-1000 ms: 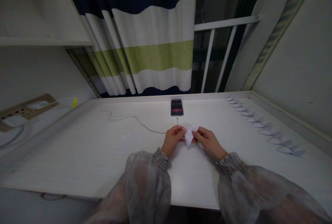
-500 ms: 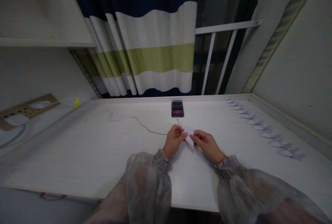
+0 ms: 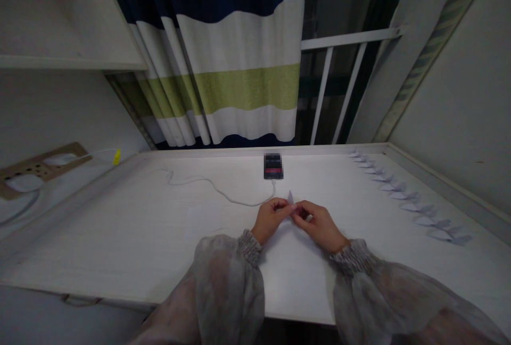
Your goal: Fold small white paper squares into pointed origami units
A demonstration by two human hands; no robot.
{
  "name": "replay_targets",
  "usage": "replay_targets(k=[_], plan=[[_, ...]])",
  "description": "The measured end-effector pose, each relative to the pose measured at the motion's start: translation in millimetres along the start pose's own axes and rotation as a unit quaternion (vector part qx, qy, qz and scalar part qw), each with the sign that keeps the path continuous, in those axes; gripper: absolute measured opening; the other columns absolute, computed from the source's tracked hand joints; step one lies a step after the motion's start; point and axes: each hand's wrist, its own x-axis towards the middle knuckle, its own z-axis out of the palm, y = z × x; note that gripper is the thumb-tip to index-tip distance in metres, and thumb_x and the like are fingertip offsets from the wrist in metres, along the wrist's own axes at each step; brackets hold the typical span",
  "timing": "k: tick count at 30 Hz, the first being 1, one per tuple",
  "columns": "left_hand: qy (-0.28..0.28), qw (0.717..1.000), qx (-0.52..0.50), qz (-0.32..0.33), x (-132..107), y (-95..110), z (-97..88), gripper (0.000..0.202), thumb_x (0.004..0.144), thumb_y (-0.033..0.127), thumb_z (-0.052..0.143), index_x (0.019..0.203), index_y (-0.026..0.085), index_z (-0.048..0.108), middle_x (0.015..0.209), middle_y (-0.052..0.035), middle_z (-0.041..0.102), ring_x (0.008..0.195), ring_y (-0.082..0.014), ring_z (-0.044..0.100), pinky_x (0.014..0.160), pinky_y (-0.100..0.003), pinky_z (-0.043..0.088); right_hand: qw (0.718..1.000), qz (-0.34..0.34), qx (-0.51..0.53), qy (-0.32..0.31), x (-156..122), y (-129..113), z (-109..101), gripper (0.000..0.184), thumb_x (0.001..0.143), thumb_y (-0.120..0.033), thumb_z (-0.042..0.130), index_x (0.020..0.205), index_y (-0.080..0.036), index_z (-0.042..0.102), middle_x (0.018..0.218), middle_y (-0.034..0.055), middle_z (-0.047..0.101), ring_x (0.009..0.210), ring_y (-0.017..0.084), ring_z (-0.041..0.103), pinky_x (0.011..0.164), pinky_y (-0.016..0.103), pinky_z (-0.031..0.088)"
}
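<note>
One phone (image 3: 273,166), one cable (image 3: 247,204), a row (image 3: 423,221) of folded bits I can't quite count; left hand (image 3: 268,220) and right hand (image 3: 322,227) pinch one paper (image 3: 290,197), white, sharp-tipped, fingers (image 3: 285,211) closed on it.

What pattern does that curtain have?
The curtain has broad horizontal bands of navy, white and yellowish green, seen in the head view.

head-worn view | forward, downward | hands (image 3: 268,221) (image 3: 322,228) near | curtain (image 3: 247,87) farther
</note>
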Motion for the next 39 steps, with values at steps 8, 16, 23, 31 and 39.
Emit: replay_targets(k=[8, 16, 23, 31, 39], plan=[[-0.034, 0.989, -0.129, -0.059, -3, 8, -2.8, 0.028, 0.056, 0.034, 0.07, 0.07, 0.011, 0.062, 0.069, -0.002, 0.061, 0.065, -0.0108, 0.053, 0.067, -0.025, 0.04, 0.982, 0.06, 0.176, -0.031, 2, 3, -1, 0.023, 0.064, -0.034, 0.063, 0.078, -0.017, 0.057, 0.065, -0.0021, 0.054, 0.059, 0.011, 0.048, 0.057, 0.025, 0.041], [-0.027, 0.988, -0.14, -0.064, -4, 11, -2.7, 0.029, 0.055, 0.033, 0.071, 0.071, 0.011, 0.063, 0.071, -0.0029, 0.062, 0.065, -0.0101, 0.053, 0.066, -0.024, 0.04, 0.954, 0.099, 0.282, -0.037, 4, 3, -1, 0.025, 0.06, -0.031, 0.067, 0.077, -0.016, 0.057, 0.07, -0.0011, 0.059, 0.064, 0.011, 0.052, 0.062, 0.026, 0.04], [-0.022, 0.988, -0.139, -0.063, -4, 11, -2.6, 0.029, 0.054, 0.032, 0.072, 0.071, 0.011, 0.064, 0.07, -0.003, 0.062, 0.065, -0.0103, 0.053, 0.066, -0.025, 0.04, 0.95, 0.11, 0.291, -0.034, 3, 2, -1, 0.025, 0.058, -0.031, 0.068, 0.076, -0.016, 0.057, 0.069, -0.0021, 0.059, 0.062, 0.011, 0.051, 0.061, 0.026, 0.039], [-0.027, 0.987, -0.142, -0.074, -3, 10, -3.4, 0.03, 0.055, 0.033, 0.072, 0.073, 0.011, 0.064, 0.07, -0.0025, 0.062, 0.064, -0.0092, 0.053, 0.066, -0.023, 0.04, 0.949, 0.1, 0.295, -0.044, 4, 4, -1, 0.024, 0.061, -0.032, 0.066, 0.078, -0.017, 0.057, 0.073, -0.0014, 0.061, 0.066, 0.012, 0.054, 0.064, 0.027, 0.041], [-0.022, 0.987, -0.142, -0.077, -3, 10, -2.5, 0.028, 0.055, 0.034, 0.071, 0.07, 0.011, 0.064, 0.067, -0.0014, 0.061, 0.064, -0.0095, 0.053, 0.066, -0.024, 0.041, 0.958, 0.084, 0.271, -0.046, 3, 6, -4, 0.023, 0.069, -0.037, 0.06, 0.082, -0.017, 0.057, 0.073, -0.0006, 0.061, 0.066, 0.012, 0.053, 0.064, 0.027, 0.041]])
